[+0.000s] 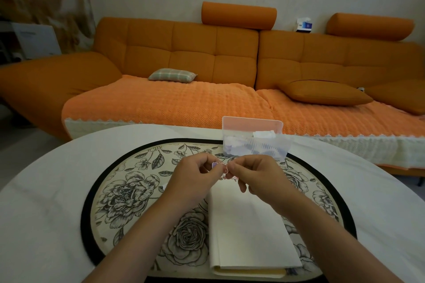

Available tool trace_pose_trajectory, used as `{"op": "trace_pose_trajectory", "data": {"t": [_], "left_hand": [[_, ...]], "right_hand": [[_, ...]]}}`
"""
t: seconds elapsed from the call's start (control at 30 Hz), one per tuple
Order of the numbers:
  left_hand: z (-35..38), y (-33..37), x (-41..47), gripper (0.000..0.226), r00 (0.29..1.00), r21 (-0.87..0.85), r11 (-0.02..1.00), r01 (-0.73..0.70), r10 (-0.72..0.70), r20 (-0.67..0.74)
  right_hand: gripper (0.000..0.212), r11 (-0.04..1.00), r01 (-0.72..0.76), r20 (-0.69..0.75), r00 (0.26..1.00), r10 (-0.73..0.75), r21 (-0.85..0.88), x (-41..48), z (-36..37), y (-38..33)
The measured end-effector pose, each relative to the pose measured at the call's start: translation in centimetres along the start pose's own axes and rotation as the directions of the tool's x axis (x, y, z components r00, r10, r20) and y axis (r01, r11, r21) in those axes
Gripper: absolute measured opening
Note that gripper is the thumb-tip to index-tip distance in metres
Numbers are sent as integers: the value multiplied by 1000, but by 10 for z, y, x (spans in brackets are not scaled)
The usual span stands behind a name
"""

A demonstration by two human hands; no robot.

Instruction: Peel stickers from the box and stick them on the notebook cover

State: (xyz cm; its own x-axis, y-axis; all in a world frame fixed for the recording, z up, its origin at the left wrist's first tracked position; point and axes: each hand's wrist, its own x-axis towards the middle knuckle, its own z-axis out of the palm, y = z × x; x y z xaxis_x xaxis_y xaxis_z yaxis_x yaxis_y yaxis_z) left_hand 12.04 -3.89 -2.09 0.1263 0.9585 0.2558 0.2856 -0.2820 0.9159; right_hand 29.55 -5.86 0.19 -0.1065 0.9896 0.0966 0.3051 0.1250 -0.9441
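left grip [195, 177]: i see the fingers curled in, thumb and forefinger pinching the left side of the sticker.
right grip [255, 174]: curled as well, its fingertips nipping the sticker's right edge; the lower fingers hang loosely bent.
sticker [217, 165]: small, purple and white, held up between both grips, above the far end of the notebook and in front of the box.
pink bit [230, 177]: a small scrap under the right fingertips; i cannot tell whether it lies on the cover.
box [254, 142]: translucent, pink lid standing open behind it, pale stickers heaped inside; it sits at the far rim of the placemat, just beyond the grips.
notebook [248, 225]: closed, cream cover up, flat on the placemat, partly under the right forearm.
placemat [119, 190]: oval, black-rimmed, printed with grey flowers.
surface [41, 190]: covered in white cloth.
sofa [207, 57]: orange, behind the surface, with a checked pillow [172, 75] on its seat.
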Motion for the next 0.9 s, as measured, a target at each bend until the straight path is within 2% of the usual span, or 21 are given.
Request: {"op": "trace_pose_trajectory", "data": {"t": [0.23,0.43,0.57,0.63,0.8,0.9], "left_hand": [[-2,0,-1,13,1000,6,1000,5,-5,-9],[1,-1,-1,13,998,41,999,-2,4,-61],[3,-2,-1,14,995,63,998,5,1,-96],[2,-1,-1,14,995,63,998,3,3,-104],[-2,1,0,15,993,27,1000,11,-8,-121],[-2,0,-1,14,994,30,1000,8,-5,-105]], "right_hand": [[21,974,88,-75,992,-105,-209,2,8,5],[19,889,136,-94,976,-196,-438,1,15,6],[19,851,150,-105,967,-232,-503,1,17,5],[18,864,148,-124,964,-235,-482,1,18,5],[19,981,118,-157,977,-142,-154,2,15,-1],[17,991,95,-140,984,-108,-95,1,14,-4]]}}
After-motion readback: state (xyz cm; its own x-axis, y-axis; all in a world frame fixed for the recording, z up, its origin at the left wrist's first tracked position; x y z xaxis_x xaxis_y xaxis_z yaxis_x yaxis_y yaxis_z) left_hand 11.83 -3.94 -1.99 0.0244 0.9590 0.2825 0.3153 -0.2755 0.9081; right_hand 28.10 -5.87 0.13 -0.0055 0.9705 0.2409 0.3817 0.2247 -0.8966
